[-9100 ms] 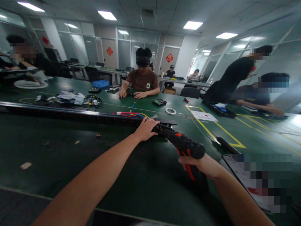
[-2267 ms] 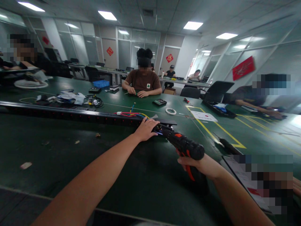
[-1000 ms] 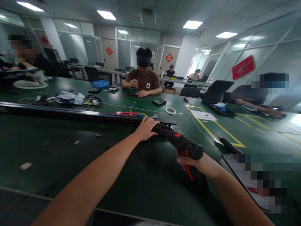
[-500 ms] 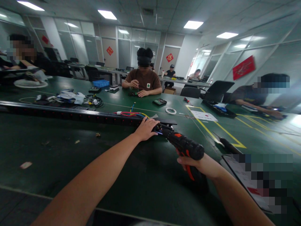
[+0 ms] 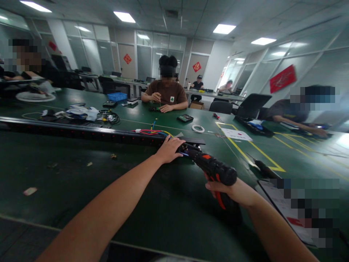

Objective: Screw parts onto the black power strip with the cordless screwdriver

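Across the left and middle of the head view, a long black bar [image 5: 81, 130] lies on the green counter [image 5: 163, 218]. It is slim and straight, with a glossy upper edge that catches the light and small red marks spaced along its dark near side. Red, yellow and blue wires [image 5: 152, 132] spread over its far side, with a white connector [image 5: 138, 131] on them. At the right end, the left hand [image 5: 170, 148] lies over the bar, fingers reaching right; whether its grip is closed around the bar cannot be told. The right hand [image 5: 229, 187] has its grip wrapped around the handle of a power drill [image 5: 214, 169], black with orange-red parts. The drill tilts, its nose pointing left and far to the bar's right end, just beside the left fingers, where a bluish glow shows; the exact contact is too small to tell. Nearer and left, 1 small brass-coloured cluster [image 5: 113, 156] sits on the counter. Beyond the bar are a white ring [image 5: 198, 128], a white sheet [image 5: 236, 134] and a person [image 5: 165, 92] in a brown shirt.
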`<state>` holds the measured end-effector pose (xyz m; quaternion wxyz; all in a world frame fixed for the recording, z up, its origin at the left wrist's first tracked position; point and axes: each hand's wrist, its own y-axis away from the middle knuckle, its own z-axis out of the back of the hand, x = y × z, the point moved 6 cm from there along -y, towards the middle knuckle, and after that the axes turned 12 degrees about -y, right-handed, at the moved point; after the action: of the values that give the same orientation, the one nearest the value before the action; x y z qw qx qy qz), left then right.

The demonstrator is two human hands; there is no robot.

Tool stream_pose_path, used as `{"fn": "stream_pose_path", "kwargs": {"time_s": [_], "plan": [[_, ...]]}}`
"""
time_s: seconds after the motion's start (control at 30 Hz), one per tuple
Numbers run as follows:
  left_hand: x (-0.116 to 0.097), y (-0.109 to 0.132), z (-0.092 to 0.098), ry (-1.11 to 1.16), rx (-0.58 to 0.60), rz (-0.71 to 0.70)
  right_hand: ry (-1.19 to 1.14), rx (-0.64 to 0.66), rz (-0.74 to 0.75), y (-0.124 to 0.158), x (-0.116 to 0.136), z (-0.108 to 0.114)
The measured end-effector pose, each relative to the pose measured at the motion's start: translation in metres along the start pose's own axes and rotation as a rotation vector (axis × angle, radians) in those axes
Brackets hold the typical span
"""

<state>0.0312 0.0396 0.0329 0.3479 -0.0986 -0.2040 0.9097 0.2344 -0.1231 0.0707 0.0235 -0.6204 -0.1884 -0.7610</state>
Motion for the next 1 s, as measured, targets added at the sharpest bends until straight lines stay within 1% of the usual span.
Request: {"fn": "stream_pose_path", "kwargs": {"time_s": [0.43,0.67,1.0], "plan": [[-0.0013,0.0001,0.0014,0.004,-0.009,0.001,0.026,-0.007,-0.022,0.0000,-0.0020,0.0021],[-0.0012,-0.0001,0.0019,0.006,-0.012,-0.001,-0.005,-0.019,-0.032,0.0005,-0.0039,0.0013],[0.0001,-0.0009,-0.0010,0.006,-0.013,-0.002,-0.017,-0.016,-0.012,0.0015,-0.0020,0.0013]]}}
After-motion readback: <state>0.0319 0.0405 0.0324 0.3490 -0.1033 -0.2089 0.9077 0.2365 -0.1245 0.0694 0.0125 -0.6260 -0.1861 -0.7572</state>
